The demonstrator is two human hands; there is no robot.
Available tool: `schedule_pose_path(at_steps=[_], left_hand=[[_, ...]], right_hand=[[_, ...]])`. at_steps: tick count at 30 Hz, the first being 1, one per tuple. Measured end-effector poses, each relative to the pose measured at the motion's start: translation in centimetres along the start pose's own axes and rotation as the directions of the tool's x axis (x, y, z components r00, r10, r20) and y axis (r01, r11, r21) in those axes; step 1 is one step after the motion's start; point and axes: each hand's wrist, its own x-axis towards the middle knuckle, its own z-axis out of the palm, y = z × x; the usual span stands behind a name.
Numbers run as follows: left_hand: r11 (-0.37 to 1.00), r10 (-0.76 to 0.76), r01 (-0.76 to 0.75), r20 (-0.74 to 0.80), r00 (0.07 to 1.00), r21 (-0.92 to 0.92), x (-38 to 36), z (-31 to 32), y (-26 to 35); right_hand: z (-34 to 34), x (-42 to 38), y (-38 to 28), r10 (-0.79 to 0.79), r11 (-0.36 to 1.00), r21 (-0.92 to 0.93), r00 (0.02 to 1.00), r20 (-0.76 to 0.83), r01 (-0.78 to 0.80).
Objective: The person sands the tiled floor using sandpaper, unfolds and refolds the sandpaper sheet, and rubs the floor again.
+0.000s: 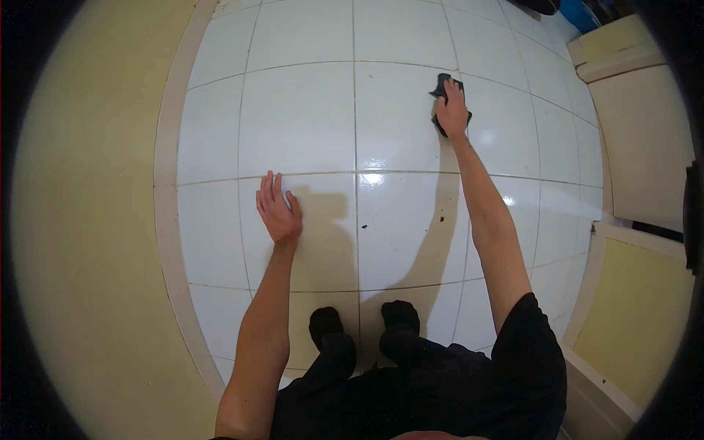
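My left hand (279, 211) rests palm down on the white tiled floor (301, 117), its fingers spread and nothing in them. Farther forward and to the right, my right hand (452, 108) presses on a dark cloth (443, 79) lying on the tiles. Parts of the cloth stick out in front of the fingers and at both sides of the palm; the rest is hidden beneath the hand. Two small dark specks (364, 226) lie on the floor between my arms.
A yellowish wall (88, 220) with a pale skirting runs along the left. On the right stand a wall section (631, 315) and a pale panel (638, 139). A blue object (579, 15) and a dark one show at the top right. My feet in black socks (400, 315) are near the bottom.
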Motion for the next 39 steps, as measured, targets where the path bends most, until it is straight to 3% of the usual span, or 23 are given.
schedule_pose_path(at_steps=[6,11,16,18,24,26,28,31,34,36,39], left_hand=[[1.000,-0.018,0.018,0.005,1.000,-0.003,0.1,0.0,-0.1],[1.000,-0.012,0.012,-0.012,1.000,0.000,0.0,0.0,0.0],[1.000,-0.023,0.024,-0.003,1.000,0.004,0.0,0.3,-0.2],[1.000,-0.023,0.023,-0.006,1.000,0.011,-0.3,0.4,-0.2],[1.000,0.004,-0.002,-0.041,0.999,0.031,-0.5,1.0,-0.6],[0.999,0.011,-0.010,-0.046,0.999,0.031,-0.5,1.0,-0.8],[0.999,0.017,-0.015,-0.045,0.999,0.035,-0.5,0.9,-0.7],[0.999,0.030,-0.029,-0.059,0.998,0.025,-0.5,1.0,-0.9],[0.999,0.031,-0.031,-0.050,0.998,0.015,-0.8,1.1,-1.4],[0.999,0.028,-0.027,-0.045,0.999,0.023,-0.7,1.4,-1.5],[0.999,0.028,-0.026,-0.057,0.998,0.043,-0.7,1.5,-1.4]], right_hand=[[5.1,3.3,-6.1,-0.158,0.985,0.078,0.986,0.051,0.154],[5.5,0.9,-10.3,-0.320,0.923,0.266,0.938,0.130,0.278],[3.3,-5.5,-14.0,-0.403,0.856,0.450,0.875,0.269,0.255],[2.2,-8.5,-14.8,-0.473,0.819,0.483,0.841,0.263,0.310],[-1.8,-18.0,-15.4,-0.490,0.807,0.542,0.780,0.389,0.237],[-2.9,-21.2,-15.2,-0.528,0.760,0.606,0.767,0.364,0.235],[-5.2,-24.0,-16.0,-0.498,0.759,0.626,0.777,0.385,0.176],[-9.4,-26.3,-16.6,-0.285,0.706,0.662,0.754,0.593,-0.254],[-14.2,-27.7,-13.2,-0.082,0.656,0.661,0.836,0.542,-0.365],[-17.9,-28.2,-9.2,0.002,0.781,0.580,0.930,0.368,-0.231],[-21.8,-30.4,-1.2,0.140,0.915,0.356,0.978,0.157,-0.189]])
